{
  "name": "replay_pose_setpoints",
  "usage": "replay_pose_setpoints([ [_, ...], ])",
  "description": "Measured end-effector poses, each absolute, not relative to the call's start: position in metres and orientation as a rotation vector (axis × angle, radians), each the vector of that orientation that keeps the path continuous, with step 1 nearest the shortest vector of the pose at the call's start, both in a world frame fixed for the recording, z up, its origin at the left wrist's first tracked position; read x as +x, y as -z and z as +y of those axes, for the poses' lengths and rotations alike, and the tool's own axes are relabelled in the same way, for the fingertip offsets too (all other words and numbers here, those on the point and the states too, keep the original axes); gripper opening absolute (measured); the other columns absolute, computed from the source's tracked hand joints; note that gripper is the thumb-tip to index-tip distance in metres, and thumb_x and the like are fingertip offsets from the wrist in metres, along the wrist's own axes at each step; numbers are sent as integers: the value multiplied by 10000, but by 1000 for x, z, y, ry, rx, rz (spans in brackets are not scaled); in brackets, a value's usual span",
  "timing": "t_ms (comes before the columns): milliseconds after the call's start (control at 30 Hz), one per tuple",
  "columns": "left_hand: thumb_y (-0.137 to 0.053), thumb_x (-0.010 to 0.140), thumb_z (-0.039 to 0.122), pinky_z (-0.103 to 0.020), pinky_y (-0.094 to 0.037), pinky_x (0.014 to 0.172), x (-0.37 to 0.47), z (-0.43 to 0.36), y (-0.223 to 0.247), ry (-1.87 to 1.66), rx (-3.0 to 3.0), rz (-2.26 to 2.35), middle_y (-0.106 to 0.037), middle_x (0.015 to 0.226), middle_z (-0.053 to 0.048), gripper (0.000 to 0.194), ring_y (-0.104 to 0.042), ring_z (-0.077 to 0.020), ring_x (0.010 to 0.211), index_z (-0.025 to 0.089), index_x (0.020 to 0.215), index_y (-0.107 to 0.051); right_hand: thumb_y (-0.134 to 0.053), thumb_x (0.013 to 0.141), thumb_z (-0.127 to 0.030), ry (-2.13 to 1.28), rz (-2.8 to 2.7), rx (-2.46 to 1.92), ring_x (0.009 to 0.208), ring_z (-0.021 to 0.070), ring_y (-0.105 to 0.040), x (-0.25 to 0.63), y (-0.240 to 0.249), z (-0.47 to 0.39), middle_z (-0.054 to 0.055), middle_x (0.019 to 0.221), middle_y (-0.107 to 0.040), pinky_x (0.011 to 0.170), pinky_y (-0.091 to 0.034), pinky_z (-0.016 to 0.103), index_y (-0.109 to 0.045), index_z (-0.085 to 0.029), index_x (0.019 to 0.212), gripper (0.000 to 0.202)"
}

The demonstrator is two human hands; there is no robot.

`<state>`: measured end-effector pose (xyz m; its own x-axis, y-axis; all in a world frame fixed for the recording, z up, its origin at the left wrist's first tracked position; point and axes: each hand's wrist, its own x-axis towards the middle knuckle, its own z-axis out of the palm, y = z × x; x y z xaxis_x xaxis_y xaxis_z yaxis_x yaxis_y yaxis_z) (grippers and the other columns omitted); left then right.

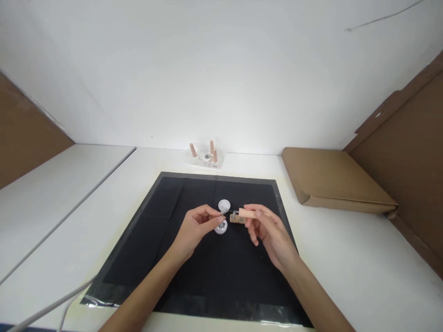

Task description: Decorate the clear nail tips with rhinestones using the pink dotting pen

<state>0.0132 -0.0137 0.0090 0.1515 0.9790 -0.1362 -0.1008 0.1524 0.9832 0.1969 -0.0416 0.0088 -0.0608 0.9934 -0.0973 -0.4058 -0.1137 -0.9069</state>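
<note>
My right hand [268, 226] is closed around a slim tool with a peach-coloured handle [246, 213]. A thin metal shaft reaches from the handle toward my left hand [202, 221]. The left thumb and forefinger are pinched together at the shaft's tip; what lies between them is too small to make out. Just below those fingertips stands a small round white container [221, 228] with something silvery inside. A round white lid-like piece [224, 204] lies behind it. Between the hands sits a small tan block [236, 218] with metal bits on it, partly hidden by the right fingers.
Under the hands lies a black mat [204, 286] with taped edges on a white table. At the back wall stands a clear tray [216, 165] with peach tapered pegs. A flat cardboard box [332, 177] is at right. Grey cables [51, 306] run along the lower left.
</note>
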Motion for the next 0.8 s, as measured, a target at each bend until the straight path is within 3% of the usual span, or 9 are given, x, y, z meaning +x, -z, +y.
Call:
replay_pose_setpoints([
  [500, -785, 598, 292, -237, -430, 586, 13, -15, -8, -1044, 1120, 1069, -666, 637, -19, 201, -576, -130, 603, 141, 658, -666, -591, 824, -361, -1444, -1095, -911, 506, 95, -465, 197, -4, -45, -5, 661, -554, 412, -352, 198, -687, -221, 923, 197],
  [800, -789, 582, 300, -243, -425, 588, 14, -15, -8, -1071, 1102, 1088, -648, 618, -6, 211, -571, -131, 588, 151, 646, -655, -614, 780, -381, -1427, -989, -903, 479, 99, -453, 196, -11, -45, -8, 629, -541, 396, -339, 206, -687, -204, 894, 223],
])
